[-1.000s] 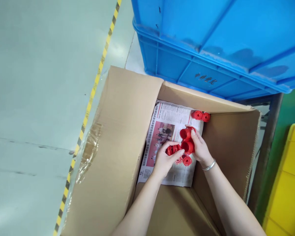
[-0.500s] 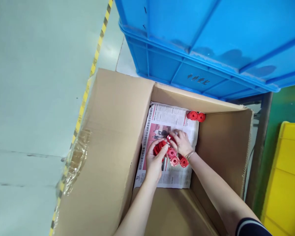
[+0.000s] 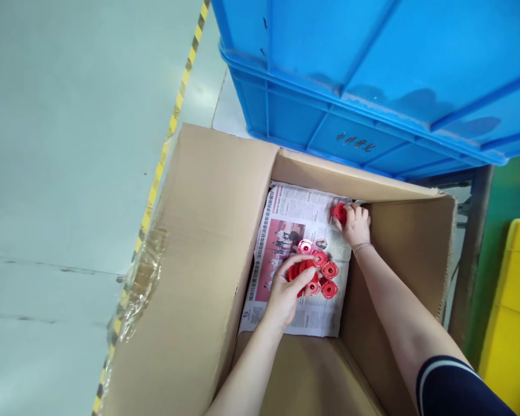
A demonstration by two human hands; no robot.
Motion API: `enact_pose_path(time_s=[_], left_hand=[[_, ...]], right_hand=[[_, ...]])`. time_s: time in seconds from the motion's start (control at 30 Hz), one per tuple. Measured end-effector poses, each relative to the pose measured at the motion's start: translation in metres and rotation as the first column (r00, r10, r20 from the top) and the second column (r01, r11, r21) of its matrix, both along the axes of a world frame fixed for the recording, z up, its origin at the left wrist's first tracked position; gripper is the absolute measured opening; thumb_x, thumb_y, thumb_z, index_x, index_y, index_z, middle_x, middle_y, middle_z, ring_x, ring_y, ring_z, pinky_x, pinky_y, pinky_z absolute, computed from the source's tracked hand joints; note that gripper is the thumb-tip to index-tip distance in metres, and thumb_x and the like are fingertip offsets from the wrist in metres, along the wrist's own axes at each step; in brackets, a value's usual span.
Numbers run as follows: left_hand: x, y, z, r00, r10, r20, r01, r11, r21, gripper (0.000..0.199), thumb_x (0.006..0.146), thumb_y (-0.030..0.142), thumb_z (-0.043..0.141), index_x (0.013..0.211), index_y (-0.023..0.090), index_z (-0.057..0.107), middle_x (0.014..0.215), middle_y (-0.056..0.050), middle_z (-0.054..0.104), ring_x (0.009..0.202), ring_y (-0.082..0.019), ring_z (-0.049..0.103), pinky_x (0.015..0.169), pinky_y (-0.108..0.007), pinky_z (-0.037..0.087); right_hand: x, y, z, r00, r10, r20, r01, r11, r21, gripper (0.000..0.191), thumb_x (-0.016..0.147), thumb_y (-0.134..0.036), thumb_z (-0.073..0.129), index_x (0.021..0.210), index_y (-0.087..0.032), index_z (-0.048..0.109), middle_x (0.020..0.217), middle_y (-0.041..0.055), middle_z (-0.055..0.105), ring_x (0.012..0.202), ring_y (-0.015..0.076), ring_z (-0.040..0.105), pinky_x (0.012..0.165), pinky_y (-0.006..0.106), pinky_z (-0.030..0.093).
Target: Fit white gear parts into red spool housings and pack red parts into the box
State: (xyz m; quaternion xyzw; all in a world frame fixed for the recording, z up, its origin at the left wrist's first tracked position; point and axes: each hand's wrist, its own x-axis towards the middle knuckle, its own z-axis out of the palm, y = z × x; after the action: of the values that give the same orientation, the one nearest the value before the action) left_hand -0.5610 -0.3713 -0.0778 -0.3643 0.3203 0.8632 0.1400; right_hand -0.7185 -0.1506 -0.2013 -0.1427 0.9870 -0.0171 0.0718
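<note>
Inside a cardboard box, newspaper lines the bottom. My left hand is closed around a stack of red round parts, low over the paper. Beside and partly behind that hand, several loose red round parts with a dark centre hole lie grouped together. Toward the far right corner, my right hand has its fingers wrapped on red round parts; the fingers hide some of them.
Blue plastic crates are stacked against the box's far side. At right stands a yellow bin, with a dark metal post between. Yellow-black floor tape runs along the left. Clear packing tape hangs off the left flap.
My right hand has moved from beside the left hand to the far right corner, onto the red parts there. More loose red parts now show beside my left hand, which still holds its stack.
</note>
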Motion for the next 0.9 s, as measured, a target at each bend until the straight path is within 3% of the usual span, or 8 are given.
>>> enact_pose_path(time_s=[0.2, 0.37, 0.43, 0.53, 0.63, 0.7, 0.8, 0.9], left_hand=[[0.004, 0.002, -0.003, 0.997, -0.073, -0.011, 0.073, 0.997, -0.011, 0.033, 0.069, 0.036, 0.084, 0.095, 0.021, 0.073, 0.091, -0.002, 0.070, 0.054, -0.006, 0.048, 0.045, -0.018, 0.037], [0.006, 0.005, -0.005, 0.994, -0.113, 0.008, 0.114, 0.993, -0.032, 0.034, 0.068, 0.037, 0.084, 0.096, 0.020, 0.073, 0.084, -0.001, 0.070, 0.052, -0.007, 0.048, 0.044, -0.018, 0.036], [0.006, 0.005, -0.007, 0.994, -0.110, 0.014, 0.111, 0.993, -0.049, 0.036, 0.068, 0.039, 0.084, 0.098, 0.021, 0.073, 0.088, -0.002, 0.071, 0.054, -0.008, 0.052, 0.046, -0.019, 0.038], [0.005, 0.005, -0.010, 0.996, -0.086, 0.023, 0.087, 0.993, -0.083, 0.040, 0.068, 0.040, 0.084, 0.103, 0.022, 0.073, 0.095, -0.004, 0.072, 0.068, -0.014, 0.063, 0.053, -0.021, 0.044], [0.005, 0.004, -0.014, 0.998, -0.040, 0.042, 0.045, 0.989, -0.143, 0.039, 0.068, 0.040, 0.083, 0.102, 0.023, 0.073, 0.100, -0.004, 0.071, 0.082, -0.018, 0.066, 0.064, -0.024, 0.049], [0.003, 0.004, -0.015, 0.999, -0.019, 0.051, 0.028, 0.982, -0.186, 0.038, 0.069, 0.040, 0.082, 0.100, 0.022, 0.072, 0.102, -0.004, 0.071, 0.086, -0.018, 0.066, 0.070, -0.026, 0.050], [0.001, 0.003, -0.012, 0.998, -0.052, 0.036, 0.058, 0.973, -0.224, 0.039, 0.069, 0.041, 0.082, 0.103, 0.023, 0.072, 0.102, -0.004, 0.071, 0.089, -0.019, 0.065, 0.076, -0.029, 0.051], [0.000, 0.002, -0.004, 0.994, -0.107, 0.026, 0.110, 0.964, -0.242, 0.043, 0.068, 0.038, 0.084, 0.107, 0.024, 0.072, 0.101, -0.004, 0.071, 0.089, -0.020, 0.066, 0.078, -0.030, 0.053]], right_hand=[[-0.007, -0.010, -0.006, 0.995, 0.015, 0.095, -0.005, 0.995, -0.101, 0.058, 0.091, -0.044, 0.051, 0.143, -0.020, 0.043, 0.144, 0.0191, 0.043, 0.114, 0.0384, 0.043, 0.089, 0.055, 0.043], [-0.014, -0.014, -0.006, 0.976, -0.114, 0.185, 0.163, 0.947, -0.277, 0.055, 0.092, -0.050, 0.051, 0.137, -0.019, 0.050, 0.141, 0.0208, 0.043, 0.114, 0.0384, 0.048, 0.085, 0.052, 0.048], [-0.014, -0.014, 0.001, 0.955, -0.194, 0.224, 0.268, 0.887, -0.376, 0.061, 0.089, -0.055, 0.054, 0.135, -0.016, 0.050, 0.139, 0.0219, 0.044, 0.113, 0.0373, 0.050, 0.087, 0.053, 0.048], [-0.004, -0.019, 0.022, 0.910, -0.258, 0.326, 0.403, 0.738, -0.541, 0.064, 0.092, -0.061, 0.044, 0.140, -0.019, 0.042, 0.135, 0.0166, 0.049, 0.111, 0.0296, 0.055, 0.091, 0.048, 0.049], [0.028, -0.034, 0.051, 0.842, -0.181, 0.509, 0.510, 0.576, -0.639, 0.061, 0.098, -0.063, 0.026, 0.141, -0.024, 0.042, 0.117, 0.0085, 0.063, 0.093, 0.0217, 0.064, 0.081, 0.040, 0.056], [0.056, -0.047, 0.070, 0.781, -0.078, 0.620, 0.569, 0.501, -0.653, 0.060, 0.097, -0.066, 0.030, 0.135, -0.024, 0.051, 0.107, 0.0066, 0.068, 0.083, 0.0212, 0.067, 0.074, 0.039, 0.058], [0.093, -0.064, 0.095, 0.708, 0.041, 0.705, 0.622, 0.438, -0.649, 0.055, 0.098, -0.063, 0.033, 0.128, -0.025, 0.058, 0.108, 0.0064, 0.070, 0.088, 0.0225, 0.070, 0.076, 0.039, 0.059], [0.110, -0.070, 0.114, 0.694, 0.083, 0.715, 0.624, 0.426, -0.655, 0.045, 0.098, -0.058, 0.043, 0.126, -0.027, 0.057, 0.122, 0.0051, 0.066, 0.109, 0.0223, 0.065, 0.095, 0.039, 0.054]])
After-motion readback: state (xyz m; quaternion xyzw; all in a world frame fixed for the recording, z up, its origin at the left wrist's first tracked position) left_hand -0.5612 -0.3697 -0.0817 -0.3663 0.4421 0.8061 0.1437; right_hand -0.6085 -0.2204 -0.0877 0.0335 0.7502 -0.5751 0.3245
